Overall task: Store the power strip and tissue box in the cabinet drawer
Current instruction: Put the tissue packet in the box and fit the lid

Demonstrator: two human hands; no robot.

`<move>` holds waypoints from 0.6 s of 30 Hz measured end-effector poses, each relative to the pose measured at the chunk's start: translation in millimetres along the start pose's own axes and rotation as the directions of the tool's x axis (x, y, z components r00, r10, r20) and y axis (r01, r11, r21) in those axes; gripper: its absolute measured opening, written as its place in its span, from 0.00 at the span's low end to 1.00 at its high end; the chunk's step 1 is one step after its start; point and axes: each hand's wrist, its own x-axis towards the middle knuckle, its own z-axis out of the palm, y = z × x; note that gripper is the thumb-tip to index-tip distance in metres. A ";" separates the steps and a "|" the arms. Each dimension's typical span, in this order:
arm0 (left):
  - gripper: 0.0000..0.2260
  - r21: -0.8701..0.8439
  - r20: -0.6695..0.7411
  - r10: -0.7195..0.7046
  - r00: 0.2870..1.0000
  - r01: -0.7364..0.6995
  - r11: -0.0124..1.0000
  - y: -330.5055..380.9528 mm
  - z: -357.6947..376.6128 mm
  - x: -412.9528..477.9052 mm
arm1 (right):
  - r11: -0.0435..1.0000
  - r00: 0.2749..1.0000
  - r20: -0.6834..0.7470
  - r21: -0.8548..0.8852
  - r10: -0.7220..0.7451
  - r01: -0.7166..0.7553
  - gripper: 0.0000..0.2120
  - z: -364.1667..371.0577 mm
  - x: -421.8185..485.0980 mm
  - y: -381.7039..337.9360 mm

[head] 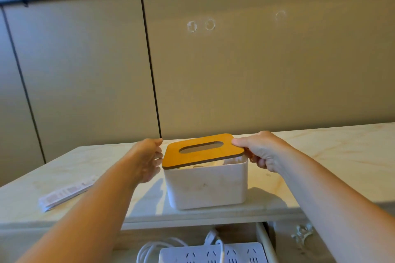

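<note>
Facing a wall of beige panels split by dark vertical seams; clear round stick-on rings high on the right-hand panel. Below, a pale veined cabinet top across the full width. On it, centred and near the front edge: white tissue box, upright, with orange-brown wooden lid askew and tilted, right end lifted clear of the rim, interior partly exposed. Right hand clamped on the lid's right corner, thumb on top, fingers curled beneath. Left hand just beside the box's left end, fingers loose, holding nothing; contact with box or lid not determinable. Hands apart, box between. Further left on the top, well apart from the box: flat printed leaflet. Under the front edge, drawer standing open; inside, white power strip lying sockets up, coiled white cord at its left. Small metal fitting right of the drawer, too blurred to identify.
</note>
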 end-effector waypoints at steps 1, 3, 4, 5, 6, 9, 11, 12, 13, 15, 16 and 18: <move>0.16 -0.026 0.004 -0.007 1.000 0.007 1.000 -4.3 1.7 -3.4 | 1.000 1.000 -0.005 0.017 0.003 -0.003 0.10 0.4 0.4 0.8; 0.14 -0.079 0.020 -0.025 0.999 0.027 0.997 -7.9 9.3 -13.7 | 0.999 1.000 -0.016 0.041 0.014 -0.013 0.12 0.5 0.2 1.5; 0.14 -0.094 0.030 -0.026 0.999 0.028 0.995 -10.1 11.5 -15.5 | 0.999 1.000 -0.018 0.049 0.017 -0.016 0.13 0.9 -0.2 1.4; 0.15 -0.098 0.037 -0.017 0.999 0.021 0.995 -11.9 14.8 -16.1 | 0.998 1.000 -0.022 0.055 0.018 -0.017 0.13 0.7 0.2 1.6; 0.16 -0.094 0.038 -0.011 0.999 0.015 0.995 -12.7 17.7 -18.5 | 0.998 1.000 -0.025 0.053 0.015 -0.014 0.13 0.7 0.0 1.3; 0.15 -0.081 0.061 -0.017 0.998 0.022 0.996 -13.2 23.2 -25.8 | 0.999 1.000 -0.028 0.033 0.002 -0.001 0.10 0.7 0.8 1.0; 0.15 -0.092 0.055 -0.019 0.998 0.024 0.995 -12.5 23.4 -27.1 | 1.000 1.000 -0.029 0.028 -0.002 0.003 0.09 0.5 1.5 1.6; 0.14 -0.094 0.051 -0.020 0.999 0.024 0.995 -12.3 23.5 -27.2 | 0.999 1.000 -0.030 0.031 -0.004 0.005 0.09 0.4 1.7 2.0; 0.14 -0.095 0.043 -0.019 0.999 0.023 0.995 -12.3 23.3 -27.0 | 0.999 1.000 -0.031 0.037 -0.006 0.007 0.09 0.7 2.1 2.4; 0.14 -0.097 0.031 -0.023 0.999 0.026 0.995 -12.2 24.0 -28.0 | 0.999 1.000 -0.028 0.044 -0.010 0.011 0.11 0.8 2.6 3.0; 0.14 -0.097 0.029 -0.024 0.999 0.027 0.995 -12.0 24.3 -29.2 | 0.999 1.000 -0.025 0.043 -0.011 0.012 0.11 0.7 3.0 2.9; 0.13 -0.099 0.026 -0.026 0.999 0.028 0.995 -11.0 24.8 -31.0 | 0.999 1.000 -0.019 0.049 -0.005 0.006 0.11 0.2 3.4 2.6</move>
